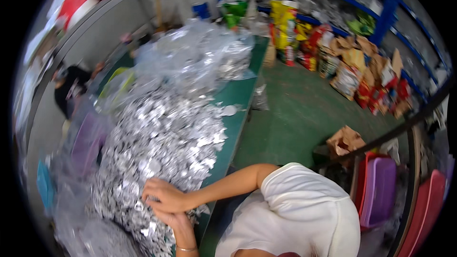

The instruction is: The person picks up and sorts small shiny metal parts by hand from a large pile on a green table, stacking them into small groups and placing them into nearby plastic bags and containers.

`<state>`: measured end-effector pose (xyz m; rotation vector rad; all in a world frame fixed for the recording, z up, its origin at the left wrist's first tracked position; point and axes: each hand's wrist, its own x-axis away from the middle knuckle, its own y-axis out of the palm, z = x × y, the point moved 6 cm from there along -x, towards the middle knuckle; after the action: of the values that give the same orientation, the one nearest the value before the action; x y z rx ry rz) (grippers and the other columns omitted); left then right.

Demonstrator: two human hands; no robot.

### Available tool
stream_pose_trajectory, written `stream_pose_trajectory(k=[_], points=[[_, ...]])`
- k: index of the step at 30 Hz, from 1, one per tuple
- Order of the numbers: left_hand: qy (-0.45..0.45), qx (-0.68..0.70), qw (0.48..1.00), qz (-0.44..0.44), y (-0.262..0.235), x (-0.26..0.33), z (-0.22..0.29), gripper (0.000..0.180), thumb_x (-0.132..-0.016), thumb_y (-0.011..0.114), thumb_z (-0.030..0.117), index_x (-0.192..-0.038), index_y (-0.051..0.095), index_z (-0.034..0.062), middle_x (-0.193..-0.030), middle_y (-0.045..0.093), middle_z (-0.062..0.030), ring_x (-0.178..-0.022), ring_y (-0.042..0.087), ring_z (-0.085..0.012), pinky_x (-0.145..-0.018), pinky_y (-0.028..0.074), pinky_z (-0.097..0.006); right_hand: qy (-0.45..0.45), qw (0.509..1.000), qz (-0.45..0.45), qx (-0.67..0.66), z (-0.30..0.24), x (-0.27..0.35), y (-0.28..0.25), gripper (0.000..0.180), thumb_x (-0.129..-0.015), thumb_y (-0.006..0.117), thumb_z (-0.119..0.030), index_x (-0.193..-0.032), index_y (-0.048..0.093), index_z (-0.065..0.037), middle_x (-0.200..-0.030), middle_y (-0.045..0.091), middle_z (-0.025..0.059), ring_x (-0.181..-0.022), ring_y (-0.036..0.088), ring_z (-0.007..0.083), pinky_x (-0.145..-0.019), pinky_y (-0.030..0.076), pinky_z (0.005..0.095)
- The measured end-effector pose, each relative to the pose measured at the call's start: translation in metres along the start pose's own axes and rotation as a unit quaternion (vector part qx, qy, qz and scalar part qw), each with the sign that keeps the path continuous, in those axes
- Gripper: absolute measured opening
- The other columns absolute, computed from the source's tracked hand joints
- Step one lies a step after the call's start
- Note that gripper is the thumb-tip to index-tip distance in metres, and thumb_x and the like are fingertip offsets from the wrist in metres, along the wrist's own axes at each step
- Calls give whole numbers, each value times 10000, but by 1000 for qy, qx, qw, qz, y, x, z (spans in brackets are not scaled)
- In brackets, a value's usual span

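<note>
Right hand [164, 196]: resting on the near edge of the big heap, fingers curled down into the silver pieces; the grip looks partly closed over them, though what exactly it pinches is hidden.
Left hand [172, 220]: just under the right one and touching it, wrist with a thin bracelet [186, 249]; its fingers are tucked beneath, so I cannot tell whether the grip is open or closed.
Silver foil pieces [162, 138]: a huge glittering pile, spread along the green counter [235, 93] from the hands up toward the far end.
Clear plastic bags [200, 50]: crumpled at the far end of the pile, more shiny pieces inside.
Purple bin [88, 140]: left of the heap, half hidden under plastic film.
Floor [295, 114]: green, right of the counter, with a torn cardboard box [345, 140] on it.
Snack packets [362, 76]: bright, stacked along the blue shelving [388, 7] at the back.
Tubs [378, 190]: purple and red, at the right beside the person's white sleeve [304, 204].
</note>
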<state>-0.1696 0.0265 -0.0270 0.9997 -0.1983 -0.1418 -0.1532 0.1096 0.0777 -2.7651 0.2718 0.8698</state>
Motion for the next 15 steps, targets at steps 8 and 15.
stream_pose_trajectory(k=[8, 15], points=[[-48, -105, 991, 67, 75, -11, -65, 379, -843, 568, 217, -1186, 452, 105, -1148, 483, -63, -1028, 483, -159, -910, 420, -322, -33, 988, 127, 80, -7, 2, -87, 255, -725, 627, -199, -901, 546, -32, -950, 440, 107, -975, 422, 282, -946, 275, 451], [-40, -179, 981, 69, 107, -26, -104, 378, -839, 574, 211, -1185, 454, 118, -1139, 489, -66, -1013, 490, -158, -890, 431, -319, -9, 982, 130, 138, 3, 0, -134, 792, -722, 628, -369, -1323, 300, 31, -1142, 403, 160, -1195, 340, 314, -1097, 91, 513]])
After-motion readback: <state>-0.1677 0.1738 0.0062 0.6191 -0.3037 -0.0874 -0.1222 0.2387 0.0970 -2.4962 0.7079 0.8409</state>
